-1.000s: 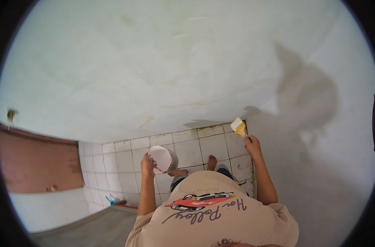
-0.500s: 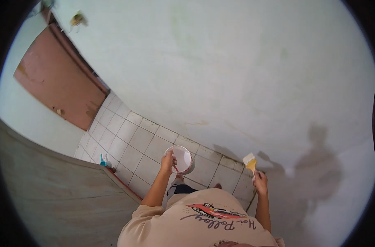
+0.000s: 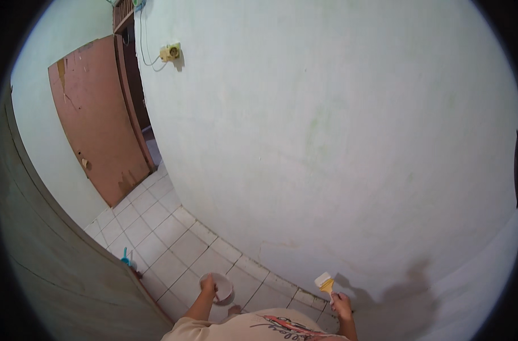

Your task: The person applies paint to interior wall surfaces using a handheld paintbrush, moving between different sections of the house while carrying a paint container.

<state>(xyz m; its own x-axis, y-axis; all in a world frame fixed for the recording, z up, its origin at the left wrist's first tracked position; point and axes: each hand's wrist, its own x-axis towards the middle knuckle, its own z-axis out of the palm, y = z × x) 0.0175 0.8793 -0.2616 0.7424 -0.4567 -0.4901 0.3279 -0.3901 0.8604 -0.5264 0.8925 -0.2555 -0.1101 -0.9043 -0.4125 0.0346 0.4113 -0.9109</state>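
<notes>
A paint bucket [image 3: 225, 291] with pale paint inside hangs over the tiles, low in the picture. My left hand [image 3: 209, 283] is closed on its handle at the left side of the rim. Further right, my right hand [image 3: 342, 304] grips a wide paintbrush [image 3: 325, 281] by its handle. The yellow-based brush points up, with white paint covering its bristles. It is held near the foot of the pale wall [image 3: 327, 148]; I cannot tell whether the bristles touch it.
A brown door [image 3: 100, 122] stands beside a dark doorway at the far left. A yellowish socket [image 3: 170, 53] with a wire sticks out of the wall. White tiles [image 3: 174, 232] cover the floor. A blue-handled scoop [image 3: 125, 258] lies by a grey panel [image 3: 60, 227] on the left.
The view has tilted up, showing more wall, the socket and the doorway. Both hands, the bucket and the brush appear lower and further left in the picture. Both grips are unchanged.
</notes>
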